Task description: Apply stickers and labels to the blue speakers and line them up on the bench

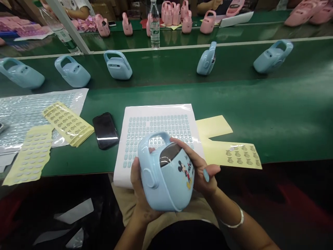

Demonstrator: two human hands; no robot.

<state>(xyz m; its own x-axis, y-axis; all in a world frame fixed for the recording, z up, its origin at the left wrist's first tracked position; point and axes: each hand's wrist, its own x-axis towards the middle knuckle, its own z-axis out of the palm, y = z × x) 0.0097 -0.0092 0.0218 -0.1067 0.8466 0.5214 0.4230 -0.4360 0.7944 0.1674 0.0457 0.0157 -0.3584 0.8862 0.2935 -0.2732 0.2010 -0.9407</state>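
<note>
Above my lap is a light blue handled device (166,184) that looks like a portable speaker, with a dark window, a side knob and a cartoon mouse print. My left hand (139,189) is wrapped round its knob side and base. On the printed side, my right hand (201,170) steadies it with the fingers against its far edge. A small pale blue oval piece (206,175) clings to my right thumb, which stands off the device. Behind it lies a white sheet (158,111) carrying rows of small blue pieces, partly hidden by the device.
Left of the sheet lie a black phone (105,131), yellow sticker sheets (69,123) and a clear plastic sheet (80,97). More yellow paper (218,152) is at right. Several blue devices (118,66) stand along the back, with a water bottle (155,29) and pink devices (208,22) beyond.
</note>
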